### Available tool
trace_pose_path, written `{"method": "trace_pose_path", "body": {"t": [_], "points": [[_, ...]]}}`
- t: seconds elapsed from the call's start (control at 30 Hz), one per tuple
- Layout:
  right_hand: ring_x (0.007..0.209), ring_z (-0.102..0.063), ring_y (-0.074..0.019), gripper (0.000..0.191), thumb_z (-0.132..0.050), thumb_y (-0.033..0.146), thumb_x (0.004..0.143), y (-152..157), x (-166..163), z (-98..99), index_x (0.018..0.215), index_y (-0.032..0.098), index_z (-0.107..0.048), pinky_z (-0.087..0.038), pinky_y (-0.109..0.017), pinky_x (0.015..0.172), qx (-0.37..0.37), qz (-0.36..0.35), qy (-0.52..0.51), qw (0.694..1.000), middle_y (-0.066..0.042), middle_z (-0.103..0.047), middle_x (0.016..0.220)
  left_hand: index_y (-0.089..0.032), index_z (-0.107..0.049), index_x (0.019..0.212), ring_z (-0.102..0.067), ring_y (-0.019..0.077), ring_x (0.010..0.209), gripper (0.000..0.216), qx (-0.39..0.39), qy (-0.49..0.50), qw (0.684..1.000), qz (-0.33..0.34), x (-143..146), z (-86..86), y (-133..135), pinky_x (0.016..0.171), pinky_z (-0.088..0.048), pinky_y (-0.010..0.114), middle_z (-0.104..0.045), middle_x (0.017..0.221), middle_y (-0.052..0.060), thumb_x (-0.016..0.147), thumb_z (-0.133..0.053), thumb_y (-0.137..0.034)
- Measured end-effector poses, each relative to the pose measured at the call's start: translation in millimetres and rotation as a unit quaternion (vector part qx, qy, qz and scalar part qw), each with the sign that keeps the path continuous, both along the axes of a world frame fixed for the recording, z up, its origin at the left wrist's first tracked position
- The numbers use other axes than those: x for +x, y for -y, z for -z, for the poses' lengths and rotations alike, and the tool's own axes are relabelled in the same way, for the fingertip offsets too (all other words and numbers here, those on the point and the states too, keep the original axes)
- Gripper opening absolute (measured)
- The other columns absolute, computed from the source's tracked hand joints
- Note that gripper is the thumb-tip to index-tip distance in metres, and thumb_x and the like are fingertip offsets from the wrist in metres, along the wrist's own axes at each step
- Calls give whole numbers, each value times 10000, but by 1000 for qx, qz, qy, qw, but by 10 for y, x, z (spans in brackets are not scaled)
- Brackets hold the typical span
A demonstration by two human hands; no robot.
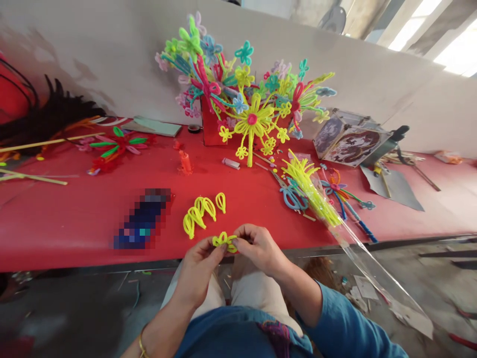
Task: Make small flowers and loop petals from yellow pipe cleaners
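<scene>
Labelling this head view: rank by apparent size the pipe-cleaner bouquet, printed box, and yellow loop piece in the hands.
1. pipe-cleaner bouquet
2. printed box
3. yellow loop piece, smallest despite being nearest the camera

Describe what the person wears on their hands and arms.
The left hand and right hand are bare, with no gloves. A thin gold bangle circles the left wrist, and that forearm is uncovered. A blue sleeve covers the right arm, ending short of the wrist.
</scene>
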State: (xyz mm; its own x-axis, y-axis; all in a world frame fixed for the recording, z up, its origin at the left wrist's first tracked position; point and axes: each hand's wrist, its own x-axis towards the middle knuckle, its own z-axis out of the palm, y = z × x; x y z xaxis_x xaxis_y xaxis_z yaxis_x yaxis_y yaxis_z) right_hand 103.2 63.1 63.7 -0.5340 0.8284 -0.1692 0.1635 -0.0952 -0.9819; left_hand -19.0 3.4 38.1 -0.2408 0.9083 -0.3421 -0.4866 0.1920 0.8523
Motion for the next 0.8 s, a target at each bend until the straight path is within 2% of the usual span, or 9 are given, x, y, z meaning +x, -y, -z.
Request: {"method": "trace_pose_path", "body": {"t": [0.2, 0.4, 0.6, 0.8], "points": [[481, -375, -59, 43, -461, 151, 650, 38, -33, 15, 625, 146, -496, -292, -166, 441, 36, -17, 42, 998, 47, -442, 533, -172, -653, 741, -618, 154, 685, 103, 5, 30, 999, -26, 38, 13, 25, 658, -469, 253, -688, 697, 4, 645, -671, -203], [484, -378, -60, 65, -472, 119, 632, 33, -30, 4, 618, 149, -527, -272, -165, 442, 146, -34, 154, 977, 48, -445, 533, -167, -650, 789, -625, 168, 742, 136, 1, 53, 998, -35, 62, 41, 7, 707, -458, 275, -693, 729, 13, 658, -654, -202], [490, -393, -65, 92, -455, 139, 669, 15, -35, -29, 599, 150, -515, -286, -164, 449, 120, -36, 142, 982, 45, -453, 533, -166, -653, 785, -629, 179, 726, 145, -19, 61, 998, -13, 30, 27, 3, 682, -464, 285, -693, 703, 20, 646, -662, -208], [510, -379, -65, 99, -459, 187, 702, -30, -12, 96, 625, 149, -509, -298, -167, 471, 77, -25, 88, 993, 48, -435, 546, -163, -655, 731, -615, 171, 732, 124, -39, 81, 996, -11, -27, 8, -11, 682, -455, 278, -694, 745, 35, 646, -669, -253]]}}
